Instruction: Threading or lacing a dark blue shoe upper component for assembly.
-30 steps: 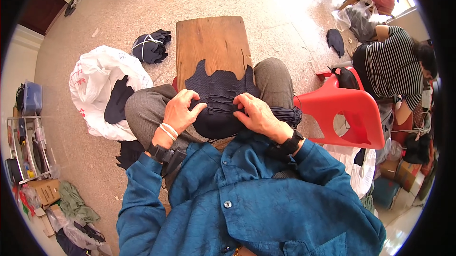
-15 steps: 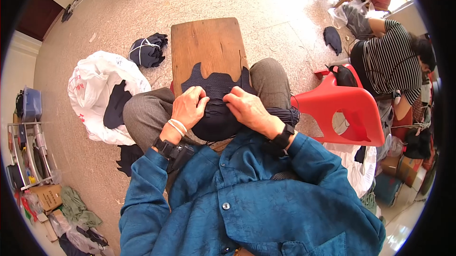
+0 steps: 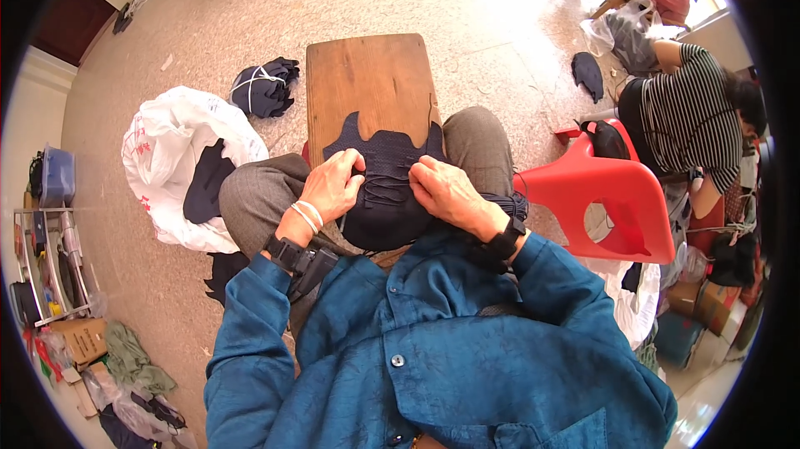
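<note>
A dark navy shoe upper [image 3: 379, 228] lies flat across the near end of the wooden bench [image 3: 371, 74], between my knees. Thin dark laces [image 3: 387, 188] zigzag across its middle. At the left edge of the lacing, my left hand [image 3: 332, 186] is closed on the upper, thumb and fingers pinched together. My right hand [image 3: 450, 192] grips the opposite edge the same way, its fingertips curled and partly hidden. Beside my right wrist, over the thigh, rests a bundle of dark laces [image 3: 508, 203].
On the left stand a white sack [image 3: 158, 165] with dark pieces in it and a tied bundle of uppers [image 3: 265, 88]. A red plastic stool [image 3: 621, 199] is close on the right, with a person in a striped top [image 3: 687, 120] bending beyond it.
My hands have moved slightly apart, and the crossed laces between them now show more clearly. The view has shifted a little.
</note>
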Action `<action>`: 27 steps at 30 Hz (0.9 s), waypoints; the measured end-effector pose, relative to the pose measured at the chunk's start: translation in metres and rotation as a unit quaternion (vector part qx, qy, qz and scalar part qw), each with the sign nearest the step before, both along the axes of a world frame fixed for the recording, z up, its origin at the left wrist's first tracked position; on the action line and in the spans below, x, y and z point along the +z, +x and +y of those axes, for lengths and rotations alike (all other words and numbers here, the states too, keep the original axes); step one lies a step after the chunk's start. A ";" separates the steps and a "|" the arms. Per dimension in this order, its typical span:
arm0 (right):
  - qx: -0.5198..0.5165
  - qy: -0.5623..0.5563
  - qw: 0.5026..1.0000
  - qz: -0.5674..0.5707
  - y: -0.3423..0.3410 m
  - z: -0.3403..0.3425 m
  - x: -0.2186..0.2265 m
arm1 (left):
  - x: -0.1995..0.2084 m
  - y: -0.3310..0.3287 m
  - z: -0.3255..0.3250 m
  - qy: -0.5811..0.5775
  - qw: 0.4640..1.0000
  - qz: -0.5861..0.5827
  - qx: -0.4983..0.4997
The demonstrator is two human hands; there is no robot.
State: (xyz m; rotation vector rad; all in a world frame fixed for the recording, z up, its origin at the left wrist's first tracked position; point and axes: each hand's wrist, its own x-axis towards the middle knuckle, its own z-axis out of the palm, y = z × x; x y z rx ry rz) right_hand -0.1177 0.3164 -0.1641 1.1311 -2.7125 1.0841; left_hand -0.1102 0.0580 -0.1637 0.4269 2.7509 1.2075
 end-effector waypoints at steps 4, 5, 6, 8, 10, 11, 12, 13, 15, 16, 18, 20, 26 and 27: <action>-0.014 0.017 1.000 -0.014 0.003 -0.001 -0.002 | 0.008 0.000 0.002 -0.003 1.000 -0.025 -0.009; -0.030 -0.016 0.999 -0.029 0.004 0.000 -0.003 | 0.011 0.000 0.003 -0.003 1.000 -0.025 -0.011; -0.047 -0.049 0.997 -0.044 0.004 0.001 -0.005 | 0.014 0.001 0.005 -0.021 0.999 -0.023 -0.016; -0.067 -0.064 0.994 -0.055 0.004 0.004 -0.011 | 0.013 0.002 0.007 -0.038 0.999 -0.021 -0.025; -0.083 -0.080 0.991 -0.068 0.005 0.000 -0.004 | 0.007 0.002 0.005 -0.047 0.998 0.019 -0.044; -0.064 -0.047 0.994 -0.076 0.006 0.000 0.000 | 0.005 0.003 0.003 -0.047 0.998 0.019 -0.044; -0.048 -0.013 0.995 -0.085 0.007 -0.001 0.006 | 0.005 0.001 0.004 -0.048 0.997 0.023 -0.055; -0.050 -0.012 0.995 -0.085 0.008 -0.002 0.008 | 0.005 0.001 0.004 -0.050 0.996 0.027 -0.065; -0.044 0.027 0.995 -0.087 0.010 -0.003 0.011 | 0.008 0.000 -0.002 -0.049 0.995 0.039 -0.071; -0.045 0.027 0.995 -0.087 0.009 -0.002 0.011 | 0.010 0.000 -0.006 -0.050 0.995 0.052 -0.075; -0.038 0.024 0.996 -0.083 0.008 -0.001 0.011 | 0.013 -0.002 -0.021 -0.056 0.995 0.055 -0.068; -0.039 0.024 0.996 -0.083 0.008 0.000 0.010 | 0.015 0.001 -0.031 -0.063 0.995 0.049 -0.058; -0.035 0.017 0.996 -0.084 0.007 -0.003 0.011 | 0.025 0.011 -0.017 -0.035 0.997 0.056 -0.044; -0.035 0.010 0.996 -0.079 0.007 -0.003 0.011 | 0.028 0.010 -0.013 -0.032 0.996 0.076 -0.036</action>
